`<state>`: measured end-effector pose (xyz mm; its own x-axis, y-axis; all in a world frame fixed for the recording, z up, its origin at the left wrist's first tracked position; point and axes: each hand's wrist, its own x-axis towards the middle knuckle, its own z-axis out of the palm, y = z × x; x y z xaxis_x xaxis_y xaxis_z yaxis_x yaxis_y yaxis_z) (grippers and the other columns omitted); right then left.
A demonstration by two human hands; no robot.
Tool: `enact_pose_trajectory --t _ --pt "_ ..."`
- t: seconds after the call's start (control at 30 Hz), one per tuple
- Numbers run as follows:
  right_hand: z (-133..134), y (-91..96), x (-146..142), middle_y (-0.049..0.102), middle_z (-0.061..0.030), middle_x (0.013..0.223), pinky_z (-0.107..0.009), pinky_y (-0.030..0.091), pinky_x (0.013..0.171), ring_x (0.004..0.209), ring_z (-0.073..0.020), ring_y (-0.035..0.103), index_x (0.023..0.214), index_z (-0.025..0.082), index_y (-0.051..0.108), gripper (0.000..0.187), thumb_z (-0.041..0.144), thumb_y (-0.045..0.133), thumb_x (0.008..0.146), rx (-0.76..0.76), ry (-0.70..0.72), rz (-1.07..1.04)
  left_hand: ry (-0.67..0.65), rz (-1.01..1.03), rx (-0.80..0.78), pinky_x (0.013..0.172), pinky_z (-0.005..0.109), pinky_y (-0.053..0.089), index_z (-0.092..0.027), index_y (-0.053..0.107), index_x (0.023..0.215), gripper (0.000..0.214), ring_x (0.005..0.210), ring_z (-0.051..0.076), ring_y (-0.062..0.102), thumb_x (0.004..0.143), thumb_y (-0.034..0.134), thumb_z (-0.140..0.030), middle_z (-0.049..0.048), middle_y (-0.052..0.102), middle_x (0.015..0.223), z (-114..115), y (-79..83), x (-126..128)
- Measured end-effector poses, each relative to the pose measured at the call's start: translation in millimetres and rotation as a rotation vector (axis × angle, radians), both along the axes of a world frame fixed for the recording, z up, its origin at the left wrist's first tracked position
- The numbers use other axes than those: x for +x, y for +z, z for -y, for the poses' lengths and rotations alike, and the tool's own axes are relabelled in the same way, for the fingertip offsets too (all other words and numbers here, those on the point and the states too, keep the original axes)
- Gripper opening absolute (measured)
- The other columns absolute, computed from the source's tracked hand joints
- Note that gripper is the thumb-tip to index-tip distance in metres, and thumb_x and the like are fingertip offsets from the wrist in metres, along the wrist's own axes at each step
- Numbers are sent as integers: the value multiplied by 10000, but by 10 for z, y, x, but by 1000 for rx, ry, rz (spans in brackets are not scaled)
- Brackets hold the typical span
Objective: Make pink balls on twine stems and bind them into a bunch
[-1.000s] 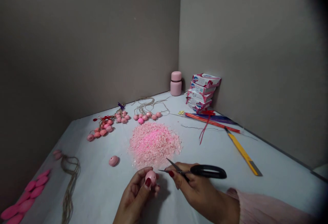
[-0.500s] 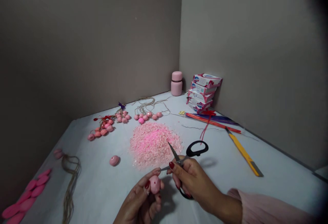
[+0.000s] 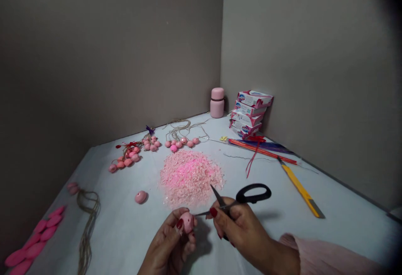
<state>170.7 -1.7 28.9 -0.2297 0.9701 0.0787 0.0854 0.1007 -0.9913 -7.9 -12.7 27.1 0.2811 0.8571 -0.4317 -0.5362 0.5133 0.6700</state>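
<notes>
Between the thumb and fingers of my left hand (image 3: 169, 239) is a pink bead-like ball (image 3: 187, 222) with a small dark hole in its face. My right hand (image 3: 235, 224) grips black-handled scissors (image 3: 253, 193) with the blades spread apart. One blade tip points left and reaches close to the ball's side; whether it touches I cannot tell. Just beyond both hands lies a heap of pink shavings (image 3: 190, 178). Another pink ball (image 3: 141, 197) with a hole rests on the table left of the heap.
A yellow utility knife (image 3: 300, 187) and red and purple sticks (image 3: 262, 151) lie to the right. Stacked soap boxes (image 3: 249, 113) and a pink flask (image 3: 217, 103) stand behind. Strung pink balls (image 3: 127, 159), twine (image 3: 86, 229) and bright pink oval pieces (image 3: 36, 241) lie left.
The scissors have shifted right and down with my right hand, their upper handle swinging outward. In my left hand the ball has turned slightly and moved a little left.
</notes>
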Motion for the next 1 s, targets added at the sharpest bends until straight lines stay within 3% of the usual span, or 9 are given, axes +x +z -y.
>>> enact_pose_trajectory --t 0.17,0.37,0.6,0.67,0.8,0.9,1.0 --pt "63 31 6 430 29 583 -220 369 509 553 -107 436 642 189 437 343 424 410 891 -4 93 53 9 -2 34 624 214 519 -165 662 913 358 611 111 651 602 821 -241 11 678 753 -9 -2 33" --pt "63 27 4 418 32 603 -225 350 510 557 -107 410 646 195 427 299 356 393 895 42 96 141 26 -31 55 592 213 498 -163 677 878 352 588 107 627 576 833 -252 22 687 759 -11 13 74" --pt "71 73 55 501 25 637 -245 354 593 606 -116 451 749 202 554 271 262 364 932 295 159 449 100 -228 234 654 229 461 -185 676 848 262 669 122 586 643 784 -305 15 671 751 -6 -23 123" --pt "74 68 50 513 23 643 -244 367 610 620 -119 466 753 204 556 272 266 362 934 261 159 441 83 -252 252 651 232 457 -180 677 841 249 663 125 587 658 771 -319 17 672 733 -8 -34 115" --pt "66 19 11 492 23 628 -211 384 556 603 -110 481 687 192 495 276 291 372 913 79 170 231 -2 -253 232 542 199 431 -152 666 774 249 537 96 571 693 731 -379 7 646 616 -23 -78 87" --pt "29 -27 -6 458 33 580 -198 346 500 542 -92 447 627 180 470 307 325 415 892 11 171 143 -79 -287 243 436 177 388 -146 630 712 293 429 72 517 733 674 -435 -2 614 551 -32 -118 74" --pt "-22 -66 -3 419 43 512 -185 284 424 451 -64 385 540 167 452 414 401 447 881 -56 173 55 -72 -345 288 417 168 383 -148 629 748 282 423 58 481 742 667 -428 -17 583 558 -29 -122 76"
